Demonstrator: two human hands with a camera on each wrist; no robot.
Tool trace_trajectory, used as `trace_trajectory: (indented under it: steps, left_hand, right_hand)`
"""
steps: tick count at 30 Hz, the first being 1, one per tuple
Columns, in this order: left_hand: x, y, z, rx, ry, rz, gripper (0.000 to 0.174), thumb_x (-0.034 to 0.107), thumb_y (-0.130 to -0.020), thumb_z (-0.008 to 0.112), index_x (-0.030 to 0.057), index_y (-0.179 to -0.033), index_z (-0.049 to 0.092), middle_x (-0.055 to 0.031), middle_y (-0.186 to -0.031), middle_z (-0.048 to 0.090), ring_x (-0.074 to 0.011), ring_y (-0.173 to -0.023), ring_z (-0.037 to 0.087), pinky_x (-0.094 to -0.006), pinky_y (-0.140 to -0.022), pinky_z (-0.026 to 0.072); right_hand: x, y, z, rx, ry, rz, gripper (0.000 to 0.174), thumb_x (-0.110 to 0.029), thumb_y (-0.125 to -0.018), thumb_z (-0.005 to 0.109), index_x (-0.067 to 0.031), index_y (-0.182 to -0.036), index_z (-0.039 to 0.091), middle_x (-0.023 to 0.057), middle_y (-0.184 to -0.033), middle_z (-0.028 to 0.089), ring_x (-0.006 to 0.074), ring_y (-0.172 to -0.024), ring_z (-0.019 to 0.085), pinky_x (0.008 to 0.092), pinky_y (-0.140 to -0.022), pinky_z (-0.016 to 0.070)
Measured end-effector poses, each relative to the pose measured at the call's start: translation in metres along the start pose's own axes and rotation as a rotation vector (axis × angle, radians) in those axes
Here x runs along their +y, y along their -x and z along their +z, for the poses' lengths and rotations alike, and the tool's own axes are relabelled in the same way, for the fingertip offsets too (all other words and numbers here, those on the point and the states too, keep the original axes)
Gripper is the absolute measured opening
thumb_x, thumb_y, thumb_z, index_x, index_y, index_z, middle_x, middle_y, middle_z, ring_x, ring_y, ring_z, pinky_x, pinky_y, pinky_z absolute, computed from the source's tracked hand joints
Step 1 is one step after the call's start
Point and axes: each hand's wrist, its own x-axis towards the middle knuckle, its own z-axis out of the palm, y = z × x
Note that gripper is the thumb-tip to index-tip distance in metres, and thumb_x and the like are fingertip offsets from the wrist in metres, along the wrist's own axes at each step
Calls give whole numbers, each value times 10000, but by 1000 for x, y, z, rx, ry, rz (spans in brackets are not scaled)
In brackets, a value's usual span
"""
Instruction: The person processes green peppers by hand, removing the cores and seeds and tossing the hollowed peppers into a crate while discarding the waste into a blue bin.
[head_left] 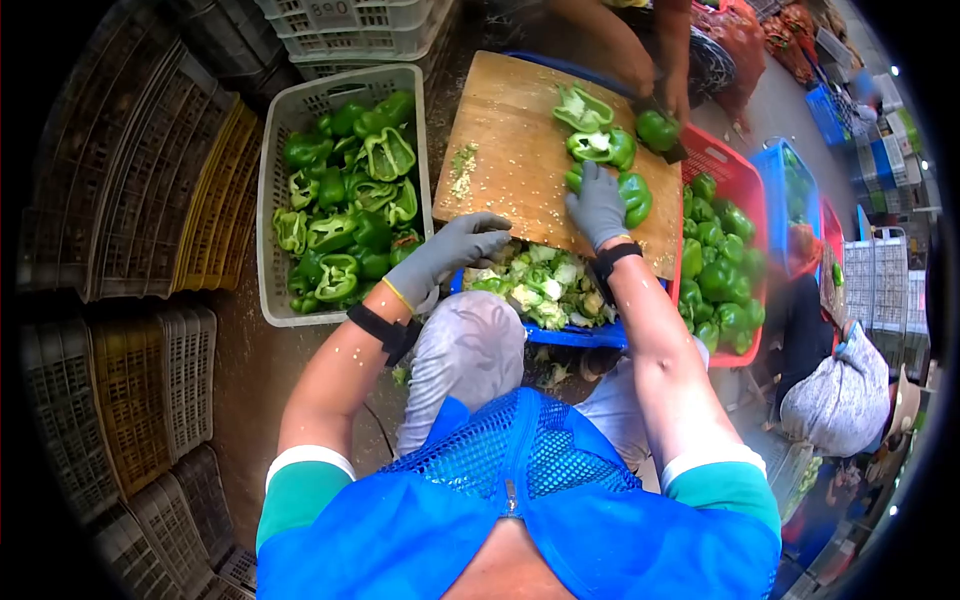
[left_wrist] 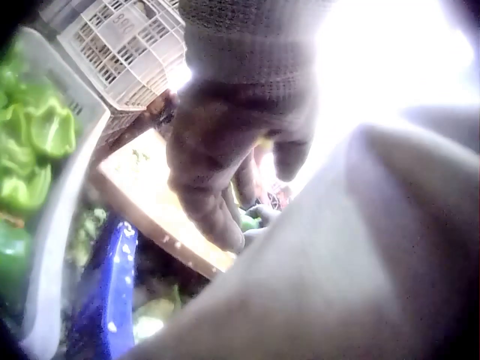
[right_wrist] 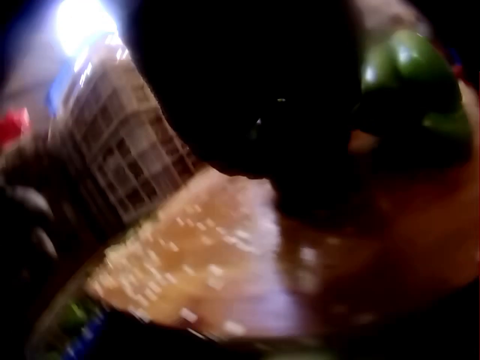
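My gloved left hand (head_left: pixel 452 255) hovers at the near left edge of the wooden board (head_left: pixel 500 150). Its fingers are loosely bent and nothing shows in them; in the left wrist view the fingers (left_wrist: pixel 206 214) hang down by the board's edge. The gloved right hand (head_left: pixel 597 208) lies over the green bell peppers on the board, overlapping one whole pepper (head_left: pixel 635 198). In the right wrist view that hand is a dark shape beside a glossy pepper (right_wrist: pixel 412 90), and its grip is hidden. Cut pepper halves (head_left: pixel 583 108) lie just beyond.
White seeds (head_left: pixel 463 172) dot the board. Below it, a blue bin (head_left: pixel 575 337) holds pepper cores. A pale crate (head_left: pixel 268 200) of cut peppers stands left, a red crate (head_left: pixel 752 170) of whole peppers right. Opposite, another person's hands (head_left: pixel 675 95) hold a pepper at the board's far corner.
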Motion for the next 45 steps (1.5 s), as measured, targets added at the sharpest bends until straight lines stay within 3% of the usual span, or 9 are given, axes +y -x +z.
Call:
trace_trajectory:
  steps: [5, 8, 16, 20, 24, 26, 34, 44, 45]
  left_hand:
    - [20, -5, 10, 103, -145, 307, 328, 143, -895, 621, 33, -1203, 591, -37, -1046, 608, -94, -863, 599, -248, -739, 511]
    - [25, -16, 22, 116, -432, 631, 411, 94, -805, 703, 76, -1203, 602, -38, -1037, 584, -138, -824, 597, -273, -710, 507]
    - [30, -1, 40, 276, -1011, 865, 671, 104, -699, 777, 126, -1313, 508, -88, -1072, 557, -206, -837, 603, -297, -720, 520]
    - [37, 11, 39, 99, -329, 502, 700, 94, -722, 766, 127, -1358, 476, -54, -1112, 543, -170, -894, 601, -295, -742, 519]
    - [38, 6, 31, -152, -461, 693, 696, 67, -756, 727, 98, -1391, 442, -62, -1130, 533, -126, -920, 569, -258, -729, 522]
    - [37, 10, 31, -91, -281, 414, 604, 97, -760, 740, 58, -1293, 458, -99, -1081, 553, -128, -879, 569, -265, -667, 529]
    - [30, 12, 54, 152, -356, 437, 478, 180, -766, 747, 63, -1117, 445, -45, -847, 552, -93, -707, 549, -242, -557, 475]
    - [53, 33, 63, -96, 436, 336, 382, 168, -816, 660, 77, -1143, 484, -50, -836, 556, -124, -669, 587, -207, -459, 434]
    - [55, 34, 57, -144, 393, 336, 411, 188, -842, 646, 80, -1191, 458, -54, -867, 549, -139, -677, 593, -226, -491, 461]
  right_hand:
    - [-11, 25, -5, -268, -1758, 321, 332, -285, -911, 497, -71, -1159, 555, 58, -1035, 632, 161, -833, 638, 306, -572, 528]
    - [-38, 58, -30, -443, -2099, 221, 338, -310, -943, 454, -79, -1160, 571, 62, -1031, 646, 158, -891, 639, 318, -624, 541]
    - [-57, 84, -50, -374, -2183, 133, 390, -328, -941, 481, -87, -1246, 468, 103, -1126, 598, 259, -986, 626, 416, -821, 555]
    - [-60, 96, -68, -540, -2149, 256, 374, -346, -935, 483, -106, -1221, 506, 77, -1074, 617, 209, -889, 642, 339, -645, 557]
    - [-51, 86, -66, -736, -1863, 265, 375, -402, -930, 491, -127, -1179, 551, 47, -970, 640, 137, -735, 635, 239, -436, 457]
    - [-44, 80, -60, -739, -1663, 239, 395, -442, -932, 487, -133, -1169, 556, 43, -946, 638, 128, -693, 624, 231, -434, 450]
    - [-73, 98, -58, -58, -1327, 60, 460, -470, -919, 568, -44, -1073, 489, 36, -893, 537, 98, -785, 537, 249, -602, 473]
    - [-62, 95, -49, -656, -2643, -18, 416, -466, -964, 471, -68, -1072, 526, 51, -909, 586, 125, -745, 604, 238, -545, 504]
    - [-68, 98, -58, -478, -2516, 142, 338, -383, -950, 537, -72, -1081, 527, 58, -902, 605, 144, -744, 613, 247, -530, 494]
